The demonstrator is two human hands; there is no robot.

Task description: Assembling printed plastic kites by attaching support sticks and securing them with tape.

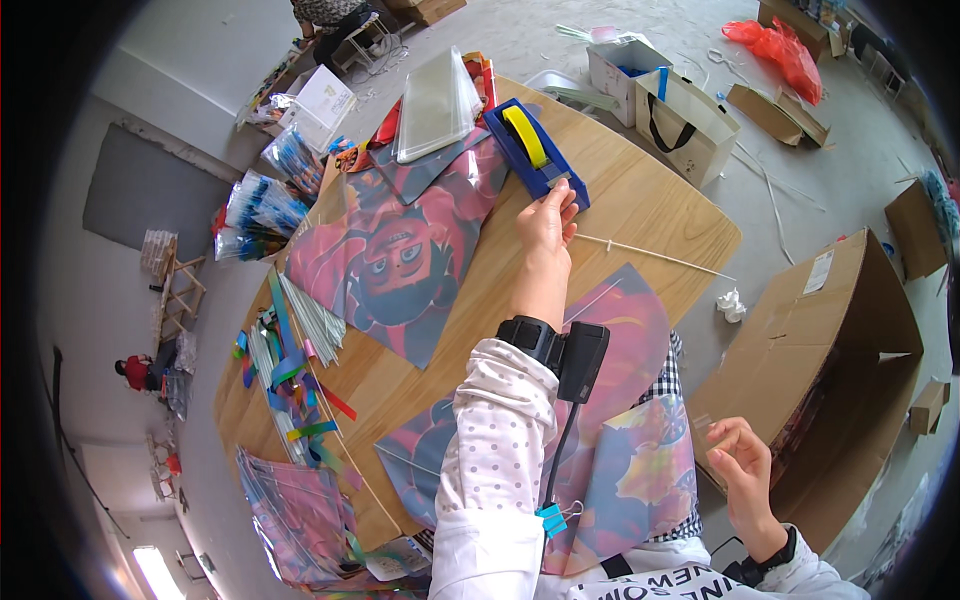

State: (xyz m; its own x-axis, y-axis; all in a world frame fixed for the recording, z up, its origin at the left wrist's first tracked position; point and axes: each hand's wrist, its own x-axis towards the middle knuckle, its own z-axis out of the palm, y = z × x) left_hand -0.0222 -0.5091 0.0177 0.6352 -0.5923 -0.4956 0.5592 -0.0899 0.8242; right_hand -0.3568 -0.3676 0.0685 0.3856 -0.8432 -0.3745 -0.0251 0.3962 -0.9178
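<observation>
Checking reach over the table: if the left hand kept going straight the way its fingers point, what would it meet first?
Probably the blue tape dispenser: the left hand points up the table, fingertips already at its near end. Depth is hard to judge, so contact is uncertain.

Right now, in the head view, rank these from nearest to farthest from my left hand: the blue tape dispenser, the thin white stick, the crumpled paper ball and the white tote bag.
From the left hand:
1. Blue tape dispenser, touching the fingertips, just above.
2. Thin white stick, on the table, right.
3. White tote bag, on the floor, upper right.
4. Crumpled paper ball, on the floor, far right.
</observation>
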